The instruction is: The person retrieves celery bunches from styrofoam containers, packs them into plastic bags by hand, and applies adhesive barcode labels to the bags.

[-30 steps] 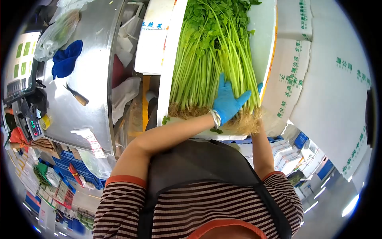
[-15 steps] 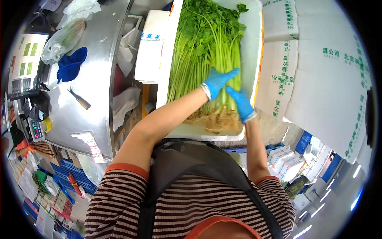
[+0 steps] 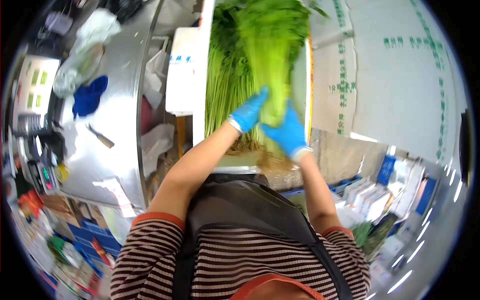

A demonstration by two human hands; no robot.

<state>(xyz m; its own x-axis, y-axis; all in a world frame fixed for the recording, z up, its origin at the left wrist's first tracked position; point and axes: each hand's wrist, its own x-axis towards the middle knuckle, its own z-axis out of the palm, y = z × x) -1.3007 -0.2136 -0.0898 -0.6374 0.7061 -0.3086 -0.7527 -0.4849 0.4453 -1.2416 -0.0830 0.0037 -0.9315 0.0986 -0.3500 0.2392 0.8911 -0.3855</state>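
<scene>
Both hands wear blue gloves and are at the lower part of a bunch of leafy green stalks [image 3: 270,70], which is blurred by motion. My left hand [image 3: 248,112] lies against the bunch's left side. On the right side, my right hand [image 3: 288,131] is wrapped round the stalks near the brown roots. The bunch is raised over a white foam box [image 3: 199,90]. More green stalks [image 3: 222,95] with roots lie in the box, left of the bunch.
At the left is a metal table [image 3: 122,100] with a knife [image 3: 101,136], a blue cloth [image 3: 90,96], plastic bags and a label strip. Beyond it stand a screen [image 3: 36,90] and a scale. White printed cartons [image 3: 400,85] are stacked at the right.
A bunch has been gathered between my hands and lifted from the other stalks. My right hand came from beside the roots onto the stalks; my left hand shifted left. The view has turned to the right.
</scene>
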